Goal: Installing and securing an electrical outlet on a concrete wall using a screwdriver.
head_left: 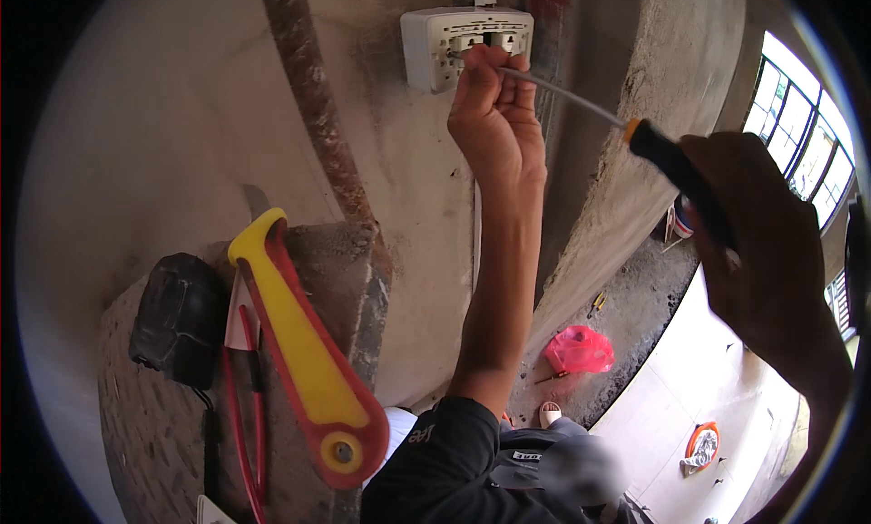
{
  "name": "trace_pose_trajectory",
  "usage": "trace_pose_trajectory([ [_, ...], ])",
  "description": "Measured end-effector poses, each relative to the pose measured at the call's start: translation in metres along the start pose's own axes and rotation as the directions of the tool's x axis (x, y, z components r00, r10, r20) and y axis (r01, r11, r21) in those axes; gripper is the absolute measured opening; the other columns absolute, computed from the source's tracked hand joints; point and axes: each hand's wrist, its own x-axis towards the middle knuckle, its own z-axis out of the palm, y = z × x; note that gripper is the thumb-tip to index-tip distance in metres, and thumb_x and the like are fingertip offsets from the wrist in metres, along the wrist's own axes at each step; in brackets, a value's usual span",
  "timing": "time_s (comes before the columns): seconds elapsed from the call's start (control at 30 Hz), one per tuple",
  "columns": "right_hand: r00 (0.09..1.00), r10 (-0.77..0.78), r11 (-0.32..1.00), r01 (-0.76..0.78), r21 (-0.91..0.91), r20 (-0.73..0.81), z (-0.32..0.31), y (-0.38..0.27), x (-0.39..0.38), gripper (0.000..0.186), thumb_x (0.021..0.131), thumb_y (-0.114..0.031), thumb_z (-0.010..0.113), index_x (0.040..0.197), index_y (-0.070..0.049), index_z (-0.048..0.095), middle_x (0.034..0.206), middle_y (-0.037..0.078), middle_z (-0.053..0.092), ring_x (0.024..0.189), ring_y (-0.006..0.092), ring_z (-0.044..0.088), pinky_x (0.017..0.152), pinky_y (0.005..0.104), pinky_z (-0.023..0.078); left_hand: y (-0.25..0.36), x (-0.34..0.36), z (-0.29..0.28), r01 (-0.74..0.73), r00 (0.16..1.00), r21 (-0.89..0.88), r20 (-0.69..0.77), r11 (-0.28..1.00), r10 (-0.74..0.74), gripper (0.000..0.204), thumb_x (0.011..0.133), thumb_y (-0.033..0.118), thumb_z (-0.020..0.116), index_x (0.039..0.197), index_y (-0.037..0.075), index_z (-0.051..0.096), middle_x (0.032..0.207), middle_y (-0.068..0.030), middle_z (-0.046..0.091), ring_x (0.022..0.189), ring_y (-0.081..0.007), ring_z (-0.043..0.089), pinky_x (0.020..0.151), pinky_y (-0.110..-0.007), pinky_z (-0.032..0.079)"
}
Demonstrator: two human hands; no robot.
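"White plastic, that socket box (435,36) high on the wall (390,161). And the screwdriver (671,166)?"

"Slanting down and rightward from the box's face. Gripped by its black handle in the right hand (758,229), fingers wrapped round."

"And at the front end?"

"Pinching the shaft between thumb and fingers of the left hand (496,116), right up against the box. Tip mostly hidden; can't tell how well seated."

"Best way to work it?"

"Probably by guiding lightly with the left, turning only from the right. Keep the shaft steady, press gently, and beware of a slip across the plastic or into the guiding fingers."

"Yellow-and-red tool (313,347) on the ledge (150,433)?"

"Well apart, lower left. Leave alone."
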Motion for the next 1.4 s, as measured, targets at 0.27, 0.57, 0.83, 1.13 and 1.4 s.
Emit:
trace_pose_trajectory([
  [0.27,0.775,0.454,0.439,-0.624,0.647,0.439,0.003,0.024,0.012,0.032,0.091,-0.029,0.046,0.107,-0.003,0.055,0.064,0.0,0.05,0.046,0.0027,0.038,0.039,0.0193,0.025,-0.015,-0.007,0.01,0.011,0.997,-0.033,0.077,0.999,-0.009,0.02,0.089,0.015,0.056,0.106,0.003,0.055,0.095,-0.0047,0.062,0.087,-0.0159,0.061,0.077,-0.027,0.051],
  [0.57,0.999,-0.036,0.995,0.035,-0.089,-0.009,0.007,0.007,-0.001,0.033,0.08,-0.004,0.061,0.112,-0.003,0.051,0.084,0.016,0.059,0.066,0.0229,0.063,0.056,0.0286,0.05,-0.008,-0.004,0.0,0.059,0.997,0.013,0.047,0.998,-0.059,0.015,0.087,0.015,0.06,0.096,0.004,0.058,0.085,-0.0037,0.061,0.081,-0.01,0.058,0.079,-0.024,0.049],
  [0.83,0.991,0.003,0.98,0.023,0.2,-0.131,0.011,0.004,0.007,0.028,0.083,-0.004,0.056,0.11,-0.001,0.051,0.068,0.01,0.056,0.057,0.0171,0.059,0.053,0.0276,0.046,-0.003,-0.005,0.002,0.033,0.999,0.027,-0.01,0.999,-0.033,0.016,0.087,0.018,0.061,0.095,0.005,0.06,0.087,-0.0005,0.062,0.078,-0.0088,0.059,0.075,-0.021,0.049],
  [1.13,0.871,0.43,0.681,-0.485,0.548,0.238,0.004,0.005,0.007,0.036,0.079,-0.008,0.065,0.113,-0.01,0.054,0.081,0.009,0.059,0.062,0.0138,0.058,0.052,0.0269,0.046,-0.01,-0.004,0.001,-0.017,0.997,0.087,-0.072,0.996,0.023,0.019,0.087,0.016,0.062,0.098,0.002,0.06,0.094,-0.0047,0.062,0.081,-0.0126,0.06,0.071,-0.024,0.05],
  [1.4,0.99,0.12,0.948,-0.09,0.305,-0.079,0.012,0.01,0.0,0.038,0.08,-0.011,0.065,0.115,-0.008,0.052,0.089,0.008,0.055,0.057,0.0178,0.059,0.047,0.0271,0.047,-0.014,-0.012,0.007,-0.011,0.998,0.051,0.065,0.999,0.008,0.02,0.089,0.013,0.057,0.104,0.001,0.055,0.091,-0.0029,0.061,0.085,-0.0135,0.06,0.082,-0.028,0.048],
])
